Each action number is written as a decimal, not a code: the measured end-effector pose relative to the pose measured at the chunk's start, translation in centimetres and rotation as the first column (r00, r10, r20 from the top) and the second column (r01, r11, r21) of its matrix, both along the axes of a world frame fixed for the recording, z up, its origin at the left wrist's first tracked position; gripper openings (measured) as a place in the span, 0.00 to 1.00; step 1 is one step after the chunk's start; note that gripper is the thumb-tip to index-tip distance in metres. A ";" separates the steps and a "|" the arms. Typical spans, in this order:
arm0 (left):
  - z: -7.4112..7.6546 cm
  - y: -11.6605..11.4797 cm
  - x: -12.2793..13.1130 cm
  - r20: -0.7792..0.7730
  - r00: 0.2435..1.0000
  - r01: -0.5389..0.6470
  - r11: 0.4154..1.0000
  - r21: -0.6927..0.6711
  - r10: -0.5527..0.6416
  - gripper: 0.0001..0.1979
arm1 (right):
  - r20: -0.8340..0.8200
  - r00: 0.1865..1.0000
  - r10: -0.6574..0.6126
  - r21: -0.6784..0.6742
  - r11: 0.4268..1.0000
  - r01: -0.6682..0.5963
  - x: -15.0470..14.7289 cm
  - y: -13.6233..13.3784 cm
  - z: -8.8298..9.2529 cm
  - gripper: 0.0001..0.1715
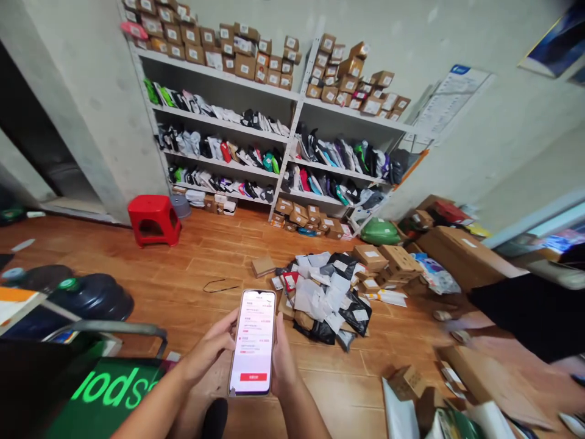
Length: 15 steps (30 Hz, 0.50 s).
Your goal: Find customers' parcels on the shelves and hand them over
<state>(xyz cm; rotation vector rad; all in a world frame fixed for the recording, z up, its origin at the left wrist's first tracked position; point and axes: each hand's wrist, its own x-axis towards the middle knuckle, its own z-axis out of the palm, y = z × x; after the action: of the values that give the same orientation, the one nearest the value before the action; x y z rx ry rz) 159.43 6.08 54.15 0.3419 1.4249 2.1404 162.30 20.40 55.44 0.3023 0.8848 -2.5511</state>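
A smartphone (251,344) with a lit white screen and a red button near its bottom is held upright between both hands. My left hand (217,341) grips its left edge, fingers curled behind it. Along the right edge, my right hand (282,356) wraps round the phone, its fingers mostly hidden at the back. Beyond the phone, a heap of white and black mailing bags (322,292) lies on the wooden floor, with a flat brown box (263,266) beside it.
Shelves (256,143) against the wall carry small boxes and rows of bagged parcels. A red stool (154,221) stands left, near large water bottles (98,296). A green crate or bag (98,402) is close on my left. Cartons (461,256) and a person in black (525,311) are at right.
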 end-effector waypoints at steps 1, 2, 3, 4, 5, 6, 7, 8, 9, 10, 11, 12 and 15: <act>-0.2 0.2 -1.3 -0.001 1.000 0.008 1.000 -0.003 -0.008 0.35 | 0.004 1.000 -0.011 0.005 1.000 0.010 -1.2 0.2 0.0 0.40; -0.3 0.4 -2.6 -0.001 1.000 0.008 1.000 -0.009 -0.008 0.35 | 0.009 1.000 -0.018 0.008 1.000 0.018 -2.4 0.4 0.0 0.40; -0.5 0.7 -3.7 0.002 1.000 0.007 1.000 -0.018 -0.007 0.36 | 0.012 1.000 -0.024 0.011 1.000 0.024 -3.5 0.6 -0.1 0.41; -0.5 1.0 -4.8 0.006 1.000 0.005 1.000 -0.025 -0.004 0.36 | 0.017 0.999 -0.028 0.015 0.999 0.028 -4.6 0.9 -0.1 0.42; -0.6 1.4 -5.7 0.011 1.000 -0.001 1.000 -0.031 0.002 0.36 | 0.022 0.999 -0.029 0.018 0.999 0.029 -5.6 1.3 -0.1 0.42; -0.5 1.8 -6.7 0.013 1.000 -0.009 0.999 -0.035 0.010 0.36 | 0.025 0.999 -0.025 0.018 1.000 0.025 -6.6 1.7 -0.1 0.41; -0.5 2.3 -7.6 0.015 1.000 -0.021 0.999 -0.040 0.021 0.36 | 0.023 1.000 -0.014 0.014 1.000 0.014 -7.5 2.1 -0.1 0.41; -0.5 2.9 -8.4 0.017 0.999 -0.034 0.998 -0.048 0.035 0.36 | 0.017 1.000 0.002 0.007 1.000 -0.002 -8.5 2.7 -0.2 0.41; -0.4 3.5 -9.3 0.017 0.999 -0.050 0.997 -0.059 0.051 0.36 | 0.007 1.000 0.014 -0.002 1.000 -0.014 -9.4 3.3 -0.2 0.40; -0.5 4.1 -10.2 0.013 0.997 -0.071 0.995 -0.075 0.072 0.35 | -0.006 1.000 0.025 -0.014 1.000 -0.025 -10.4 4.0 -0.3 0.40; -0.6 4.9 -11.0 0.003 0.995 -0.096 0.991 -0.096 0.097 0.33 | -0.017 0.999 0.037 -0.026 0.999 -0.037 -11.4 4.8 -0.3 0.40; -0.8 5.7 -11.8 -0.009 0.992 -0.127 0.985 -0.117 0.127 0.32 | -0.022 0.999 0.049 -0.034 0.998 -0.049 -12.4 5.6 -0.4 0.39; -1.3 7.8 -13.9 -0.028 0.971 -0.238 0.960 -0.147 0.236 0.30 | -0.016 0.993 0.119 -0.039 0.992 -0.119 -15.7 7.9 -0.7 0.40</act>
<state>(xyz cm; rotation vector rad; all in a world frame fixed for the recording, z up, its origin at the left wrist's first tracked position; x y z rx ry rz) 145.57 13.86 52.82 0.1302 1.6951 2.2005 146.59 28.27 54.73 0.2139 0.8309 -2.4599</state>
